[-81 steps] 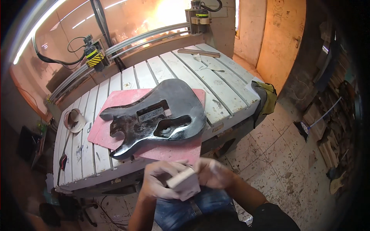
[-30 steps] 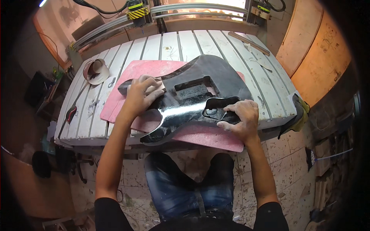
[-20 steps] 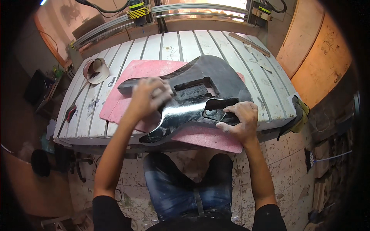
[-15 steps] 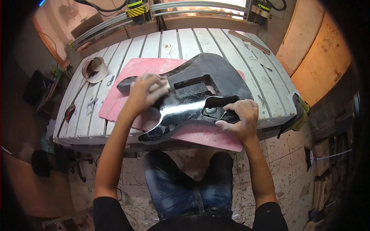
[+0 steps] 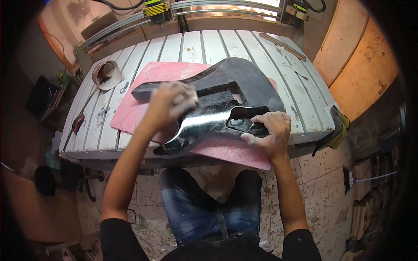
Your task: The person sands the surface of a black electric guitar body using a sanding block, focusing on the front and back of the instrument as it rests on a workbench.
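Note:
A glossy black electric guitar body (image 5: 257, 80) lies on a pink foam board (image 5: 152, 71), its routed cavities facing up. My left hand (image 5: 172, 104), dusty and smeared by motion, presses a small pale pad (image 5: 191, 96) against the body beside the long cavity. The fingers mostly cover the pad, so its kind is unclear. At the opposite end my right hand (image 5: 275, 130) grips the body at the rounded control cavity (image 5: 239, 124). Its fingertips reach over the cavity and its thumb rests on the near side.
Under the foam is a white slatted table (image 5: 191, 50). A roll of abrasive-looking strip (image 5: 109, 76) and a tool with a red-and-black handle (image 5: 78, 124) lie at the left. A wooden strip (image 5: 283, 46) lies far right; a dark cloth (image 5: 335, 126) hangs off the right corner.
My left hand has shifted slightly to the right over the guitar body with the pad. My right hand keeps its grip at the control cavity.

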Motion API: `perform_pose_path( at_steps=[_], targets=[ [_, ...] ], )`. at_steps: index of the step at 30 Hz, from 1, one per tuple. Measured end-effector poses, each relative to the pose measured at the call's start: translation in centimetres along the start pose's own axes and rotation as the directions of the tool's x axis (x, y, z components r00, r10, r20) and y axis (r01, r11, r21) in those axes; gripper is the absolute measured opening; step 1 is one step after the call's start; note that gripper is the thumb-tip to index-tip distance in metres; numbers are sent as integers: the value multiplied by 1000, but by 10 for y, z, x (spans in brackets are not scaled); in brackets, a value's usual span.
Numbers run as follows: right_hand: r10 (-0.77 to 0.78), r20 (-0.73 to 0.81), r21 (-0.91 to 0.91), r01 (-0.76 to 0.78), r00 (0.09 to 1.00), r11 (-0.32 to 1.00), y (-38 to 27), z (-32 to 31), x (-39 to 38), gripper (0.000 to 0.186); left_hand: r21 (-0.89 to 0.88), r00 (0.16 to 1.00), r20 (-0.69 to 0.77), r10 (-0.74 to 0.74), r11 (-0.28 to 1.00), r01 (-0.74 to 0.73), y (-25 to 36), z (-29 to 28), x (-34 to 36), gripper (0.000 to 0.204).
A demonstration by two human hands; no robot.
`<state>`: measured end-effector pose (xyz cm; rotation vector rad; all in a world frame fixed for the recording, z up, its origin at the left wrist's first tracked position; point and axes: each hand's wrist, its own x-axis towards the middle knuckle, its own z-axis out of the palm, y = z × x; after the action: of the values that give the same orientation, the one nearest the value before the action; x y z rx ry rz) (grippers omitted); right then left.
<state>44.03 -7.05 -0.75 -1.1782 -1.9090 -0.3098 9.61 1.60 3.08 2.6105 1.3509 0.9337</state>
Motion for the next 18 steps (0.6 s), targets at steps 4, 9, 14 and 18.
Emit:
perform_pose_path(
  at_steps=[4,9,14,18],
  targets=[
    [7,13,32,-7,1000,999,-2,2,0,55,-18,998,-37,-57,998,57,-10,0,-1,29],
    [9,4,26,-9,1000,1000,-4,2,1,56,89,978,40,-205,976,200,-14,-18,6,27],
    [-5,-13,-3,5,1000,1000,1,1,-2,55,-70,998,37,48,996,-45,17,2,-6,27],
    [6,-12,33,-5,1000,999,-7,3,2,54,74,982,30,-186,980,184,-29,-20,7,27]
  ],
)
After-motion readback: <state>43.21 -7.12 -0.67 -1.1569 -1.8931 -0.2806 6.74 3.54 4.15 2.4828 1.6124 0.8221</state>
